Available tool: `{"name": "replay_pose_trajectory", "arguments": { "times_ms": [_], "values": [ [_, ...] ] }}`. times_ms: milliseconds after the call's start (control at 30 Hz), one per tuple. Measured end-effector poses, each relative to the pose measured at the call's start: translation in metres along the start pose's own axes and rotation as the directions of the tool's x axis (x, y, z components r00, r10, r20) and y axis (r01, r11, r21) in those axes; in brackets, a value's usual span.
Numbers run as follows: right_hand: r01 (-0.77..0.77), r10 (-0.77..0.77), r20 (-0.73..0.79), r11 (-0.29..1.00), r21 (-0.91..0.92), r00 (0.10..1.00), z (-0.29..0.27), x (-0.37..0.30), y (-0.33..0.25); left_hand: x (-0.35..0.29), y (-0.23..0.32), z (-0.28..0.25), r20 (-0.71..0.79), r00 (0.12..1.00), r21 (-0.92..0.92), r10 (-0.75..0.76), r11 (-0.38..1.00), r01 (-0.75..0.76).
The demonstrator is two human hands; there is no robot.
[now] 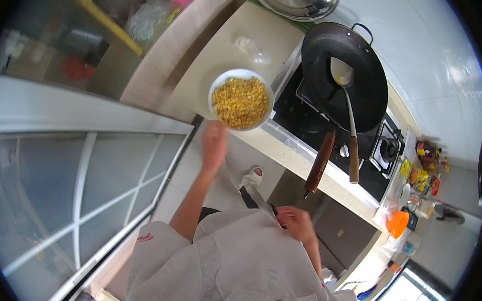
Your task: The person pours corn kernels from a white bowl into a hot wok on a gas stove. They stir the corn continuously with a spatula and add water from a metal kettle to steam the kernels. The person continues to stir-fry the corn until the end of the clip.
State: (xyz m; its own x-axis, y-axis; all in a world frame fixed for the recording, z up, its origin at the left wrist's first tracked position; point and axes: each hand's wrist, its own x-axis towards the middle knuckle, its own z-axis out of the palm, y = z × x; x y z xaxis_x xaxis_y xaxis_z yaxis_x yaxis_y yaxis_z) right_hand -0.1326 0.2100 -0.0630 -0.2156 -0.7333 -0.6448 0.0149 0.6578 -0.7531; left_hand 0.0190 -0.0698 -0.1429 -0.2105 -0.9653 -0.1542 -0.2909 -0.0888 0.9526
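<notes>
- Worn on the head, the wide fisheye looks down past the wearer's shirt [229, 254], which fills the lower middle — nearest the lens.
- Left hand [215, 143] and right hand [296, 223] show at close range.
- It faces the counter [224, 55] from in front, the front edge slanting down rightward.
- Window [408, 298] and glass-panelled door [117, 181] reach the dark round rim.

I'm standing in a kitchen, most likely a home one, judging by the open-toed slipper [248, 181] on the floor [187, 172]. With twelve straight ahead of the person [229, 249], a bowl of yellow food [243, 73] sits up there on a beige worktop [216, 55]. At two, a black wok [365, 83] with a spatula [341, 70] in it stands over a gas hob [388, 150]; bottles [429, 152] and packets [419, 177] cluster at three.
</notes>
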Motion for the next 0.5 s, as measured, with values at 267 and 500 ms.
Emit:
{"name": "replay_pose_trajectory", "arguments": {
  "times_ms": [267, 500],
  "values": [
    [0.251, 0.004, -0.49, 0.855, 0.455, 0.872, 0.095, 0.215, -0.066, 0.157, -0.027, -0.023, 0.314, 0.946, 0.201, -0.073, 0.98, 0.009],
    [0.121, 0.036, -0.634, 0.972, 0.202, 0.773, 0.105, 0.241, -0.084, 0.171, -0.03, 0.007, 0.339, 0.923, 0.019, -0.182, 0.982, 0.186]
  ]
}}
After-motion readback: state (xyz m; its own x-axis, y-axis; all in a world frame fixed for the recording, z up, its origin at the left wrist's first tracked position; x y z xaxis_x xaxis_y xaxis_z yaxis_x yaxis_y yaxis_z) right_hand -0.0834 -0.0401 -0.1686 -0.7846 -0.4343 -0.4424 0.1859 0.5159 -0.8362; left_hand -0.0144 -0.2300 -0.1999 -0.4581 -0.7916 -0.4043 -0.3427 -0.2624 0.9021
